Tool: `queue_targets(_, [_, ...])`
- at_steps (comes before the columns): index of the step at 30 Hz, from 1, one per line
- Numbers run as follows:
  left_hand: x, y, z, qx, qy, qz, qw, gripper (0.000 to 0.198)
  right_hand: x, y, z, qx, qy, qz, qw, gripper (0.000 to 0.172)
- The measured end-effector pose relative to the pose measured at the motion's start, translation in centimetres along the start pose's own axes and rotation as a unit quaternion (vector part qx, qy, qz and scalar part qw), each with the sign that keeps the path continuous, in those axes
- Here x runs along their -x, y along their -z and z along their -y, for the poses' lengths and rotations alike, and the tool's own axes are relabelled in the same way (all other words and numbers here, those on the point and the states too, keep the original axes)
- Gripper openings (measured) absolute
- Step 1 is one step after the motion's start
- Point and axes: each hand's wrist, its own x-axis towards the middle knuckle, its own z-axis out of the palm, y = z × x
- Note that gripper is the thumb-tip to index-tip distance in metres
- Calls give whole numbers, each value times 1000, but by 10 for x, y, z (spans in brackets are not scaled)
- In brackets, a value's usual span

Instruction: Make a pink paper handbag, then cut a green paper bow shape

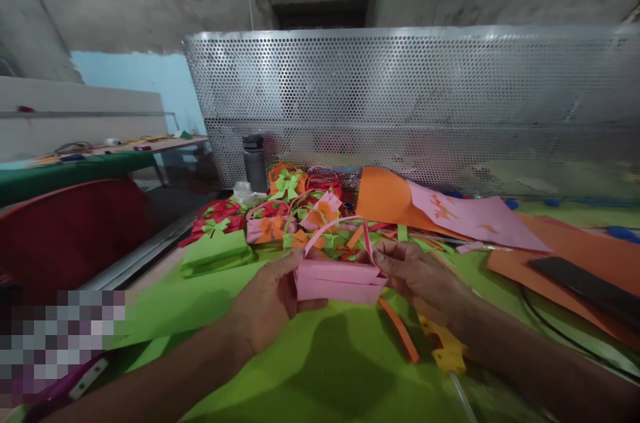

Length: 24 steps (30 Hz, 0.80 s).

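Both of my hands hold a pink paper basket (336, 280) with a thin curved pink handle, lifted a little above the green sheet (320, 370) on the table. My left hand (267, 300) grips its left end with the thumb on top. Fingers of my right hand (415, 273) pinch its right end where the handle meets the body. Behind the basket lie several finished paper baskets (273, 213) in red, pink, green and orange with paper bows.
Orange and pink paper sheets (450, 210) lie at the right. A yellow tool (445, 346) and an orange paper strip (400, 333) rest below my right hand. A grey bottle (255, 163) stands before a perforated metal screen (410, 103). A dark flat object (585, 283) is at far right.
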Motion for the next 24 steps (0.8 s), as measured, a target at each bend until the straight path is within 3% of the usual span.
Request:
queue_targets(10, [1,0,-2,17,15,41,999,7,-1,0,0,-10,-8,3,1000,34])
queue_targets(18, [-1,3,0,22,19,54,998,13,-1,-1,-2,-16,1,-4,1000,31])
queue_targets(24, [1,-3,-2,0,27,35,999,15,-1,-3,-2,20,2,-15,1000,31])
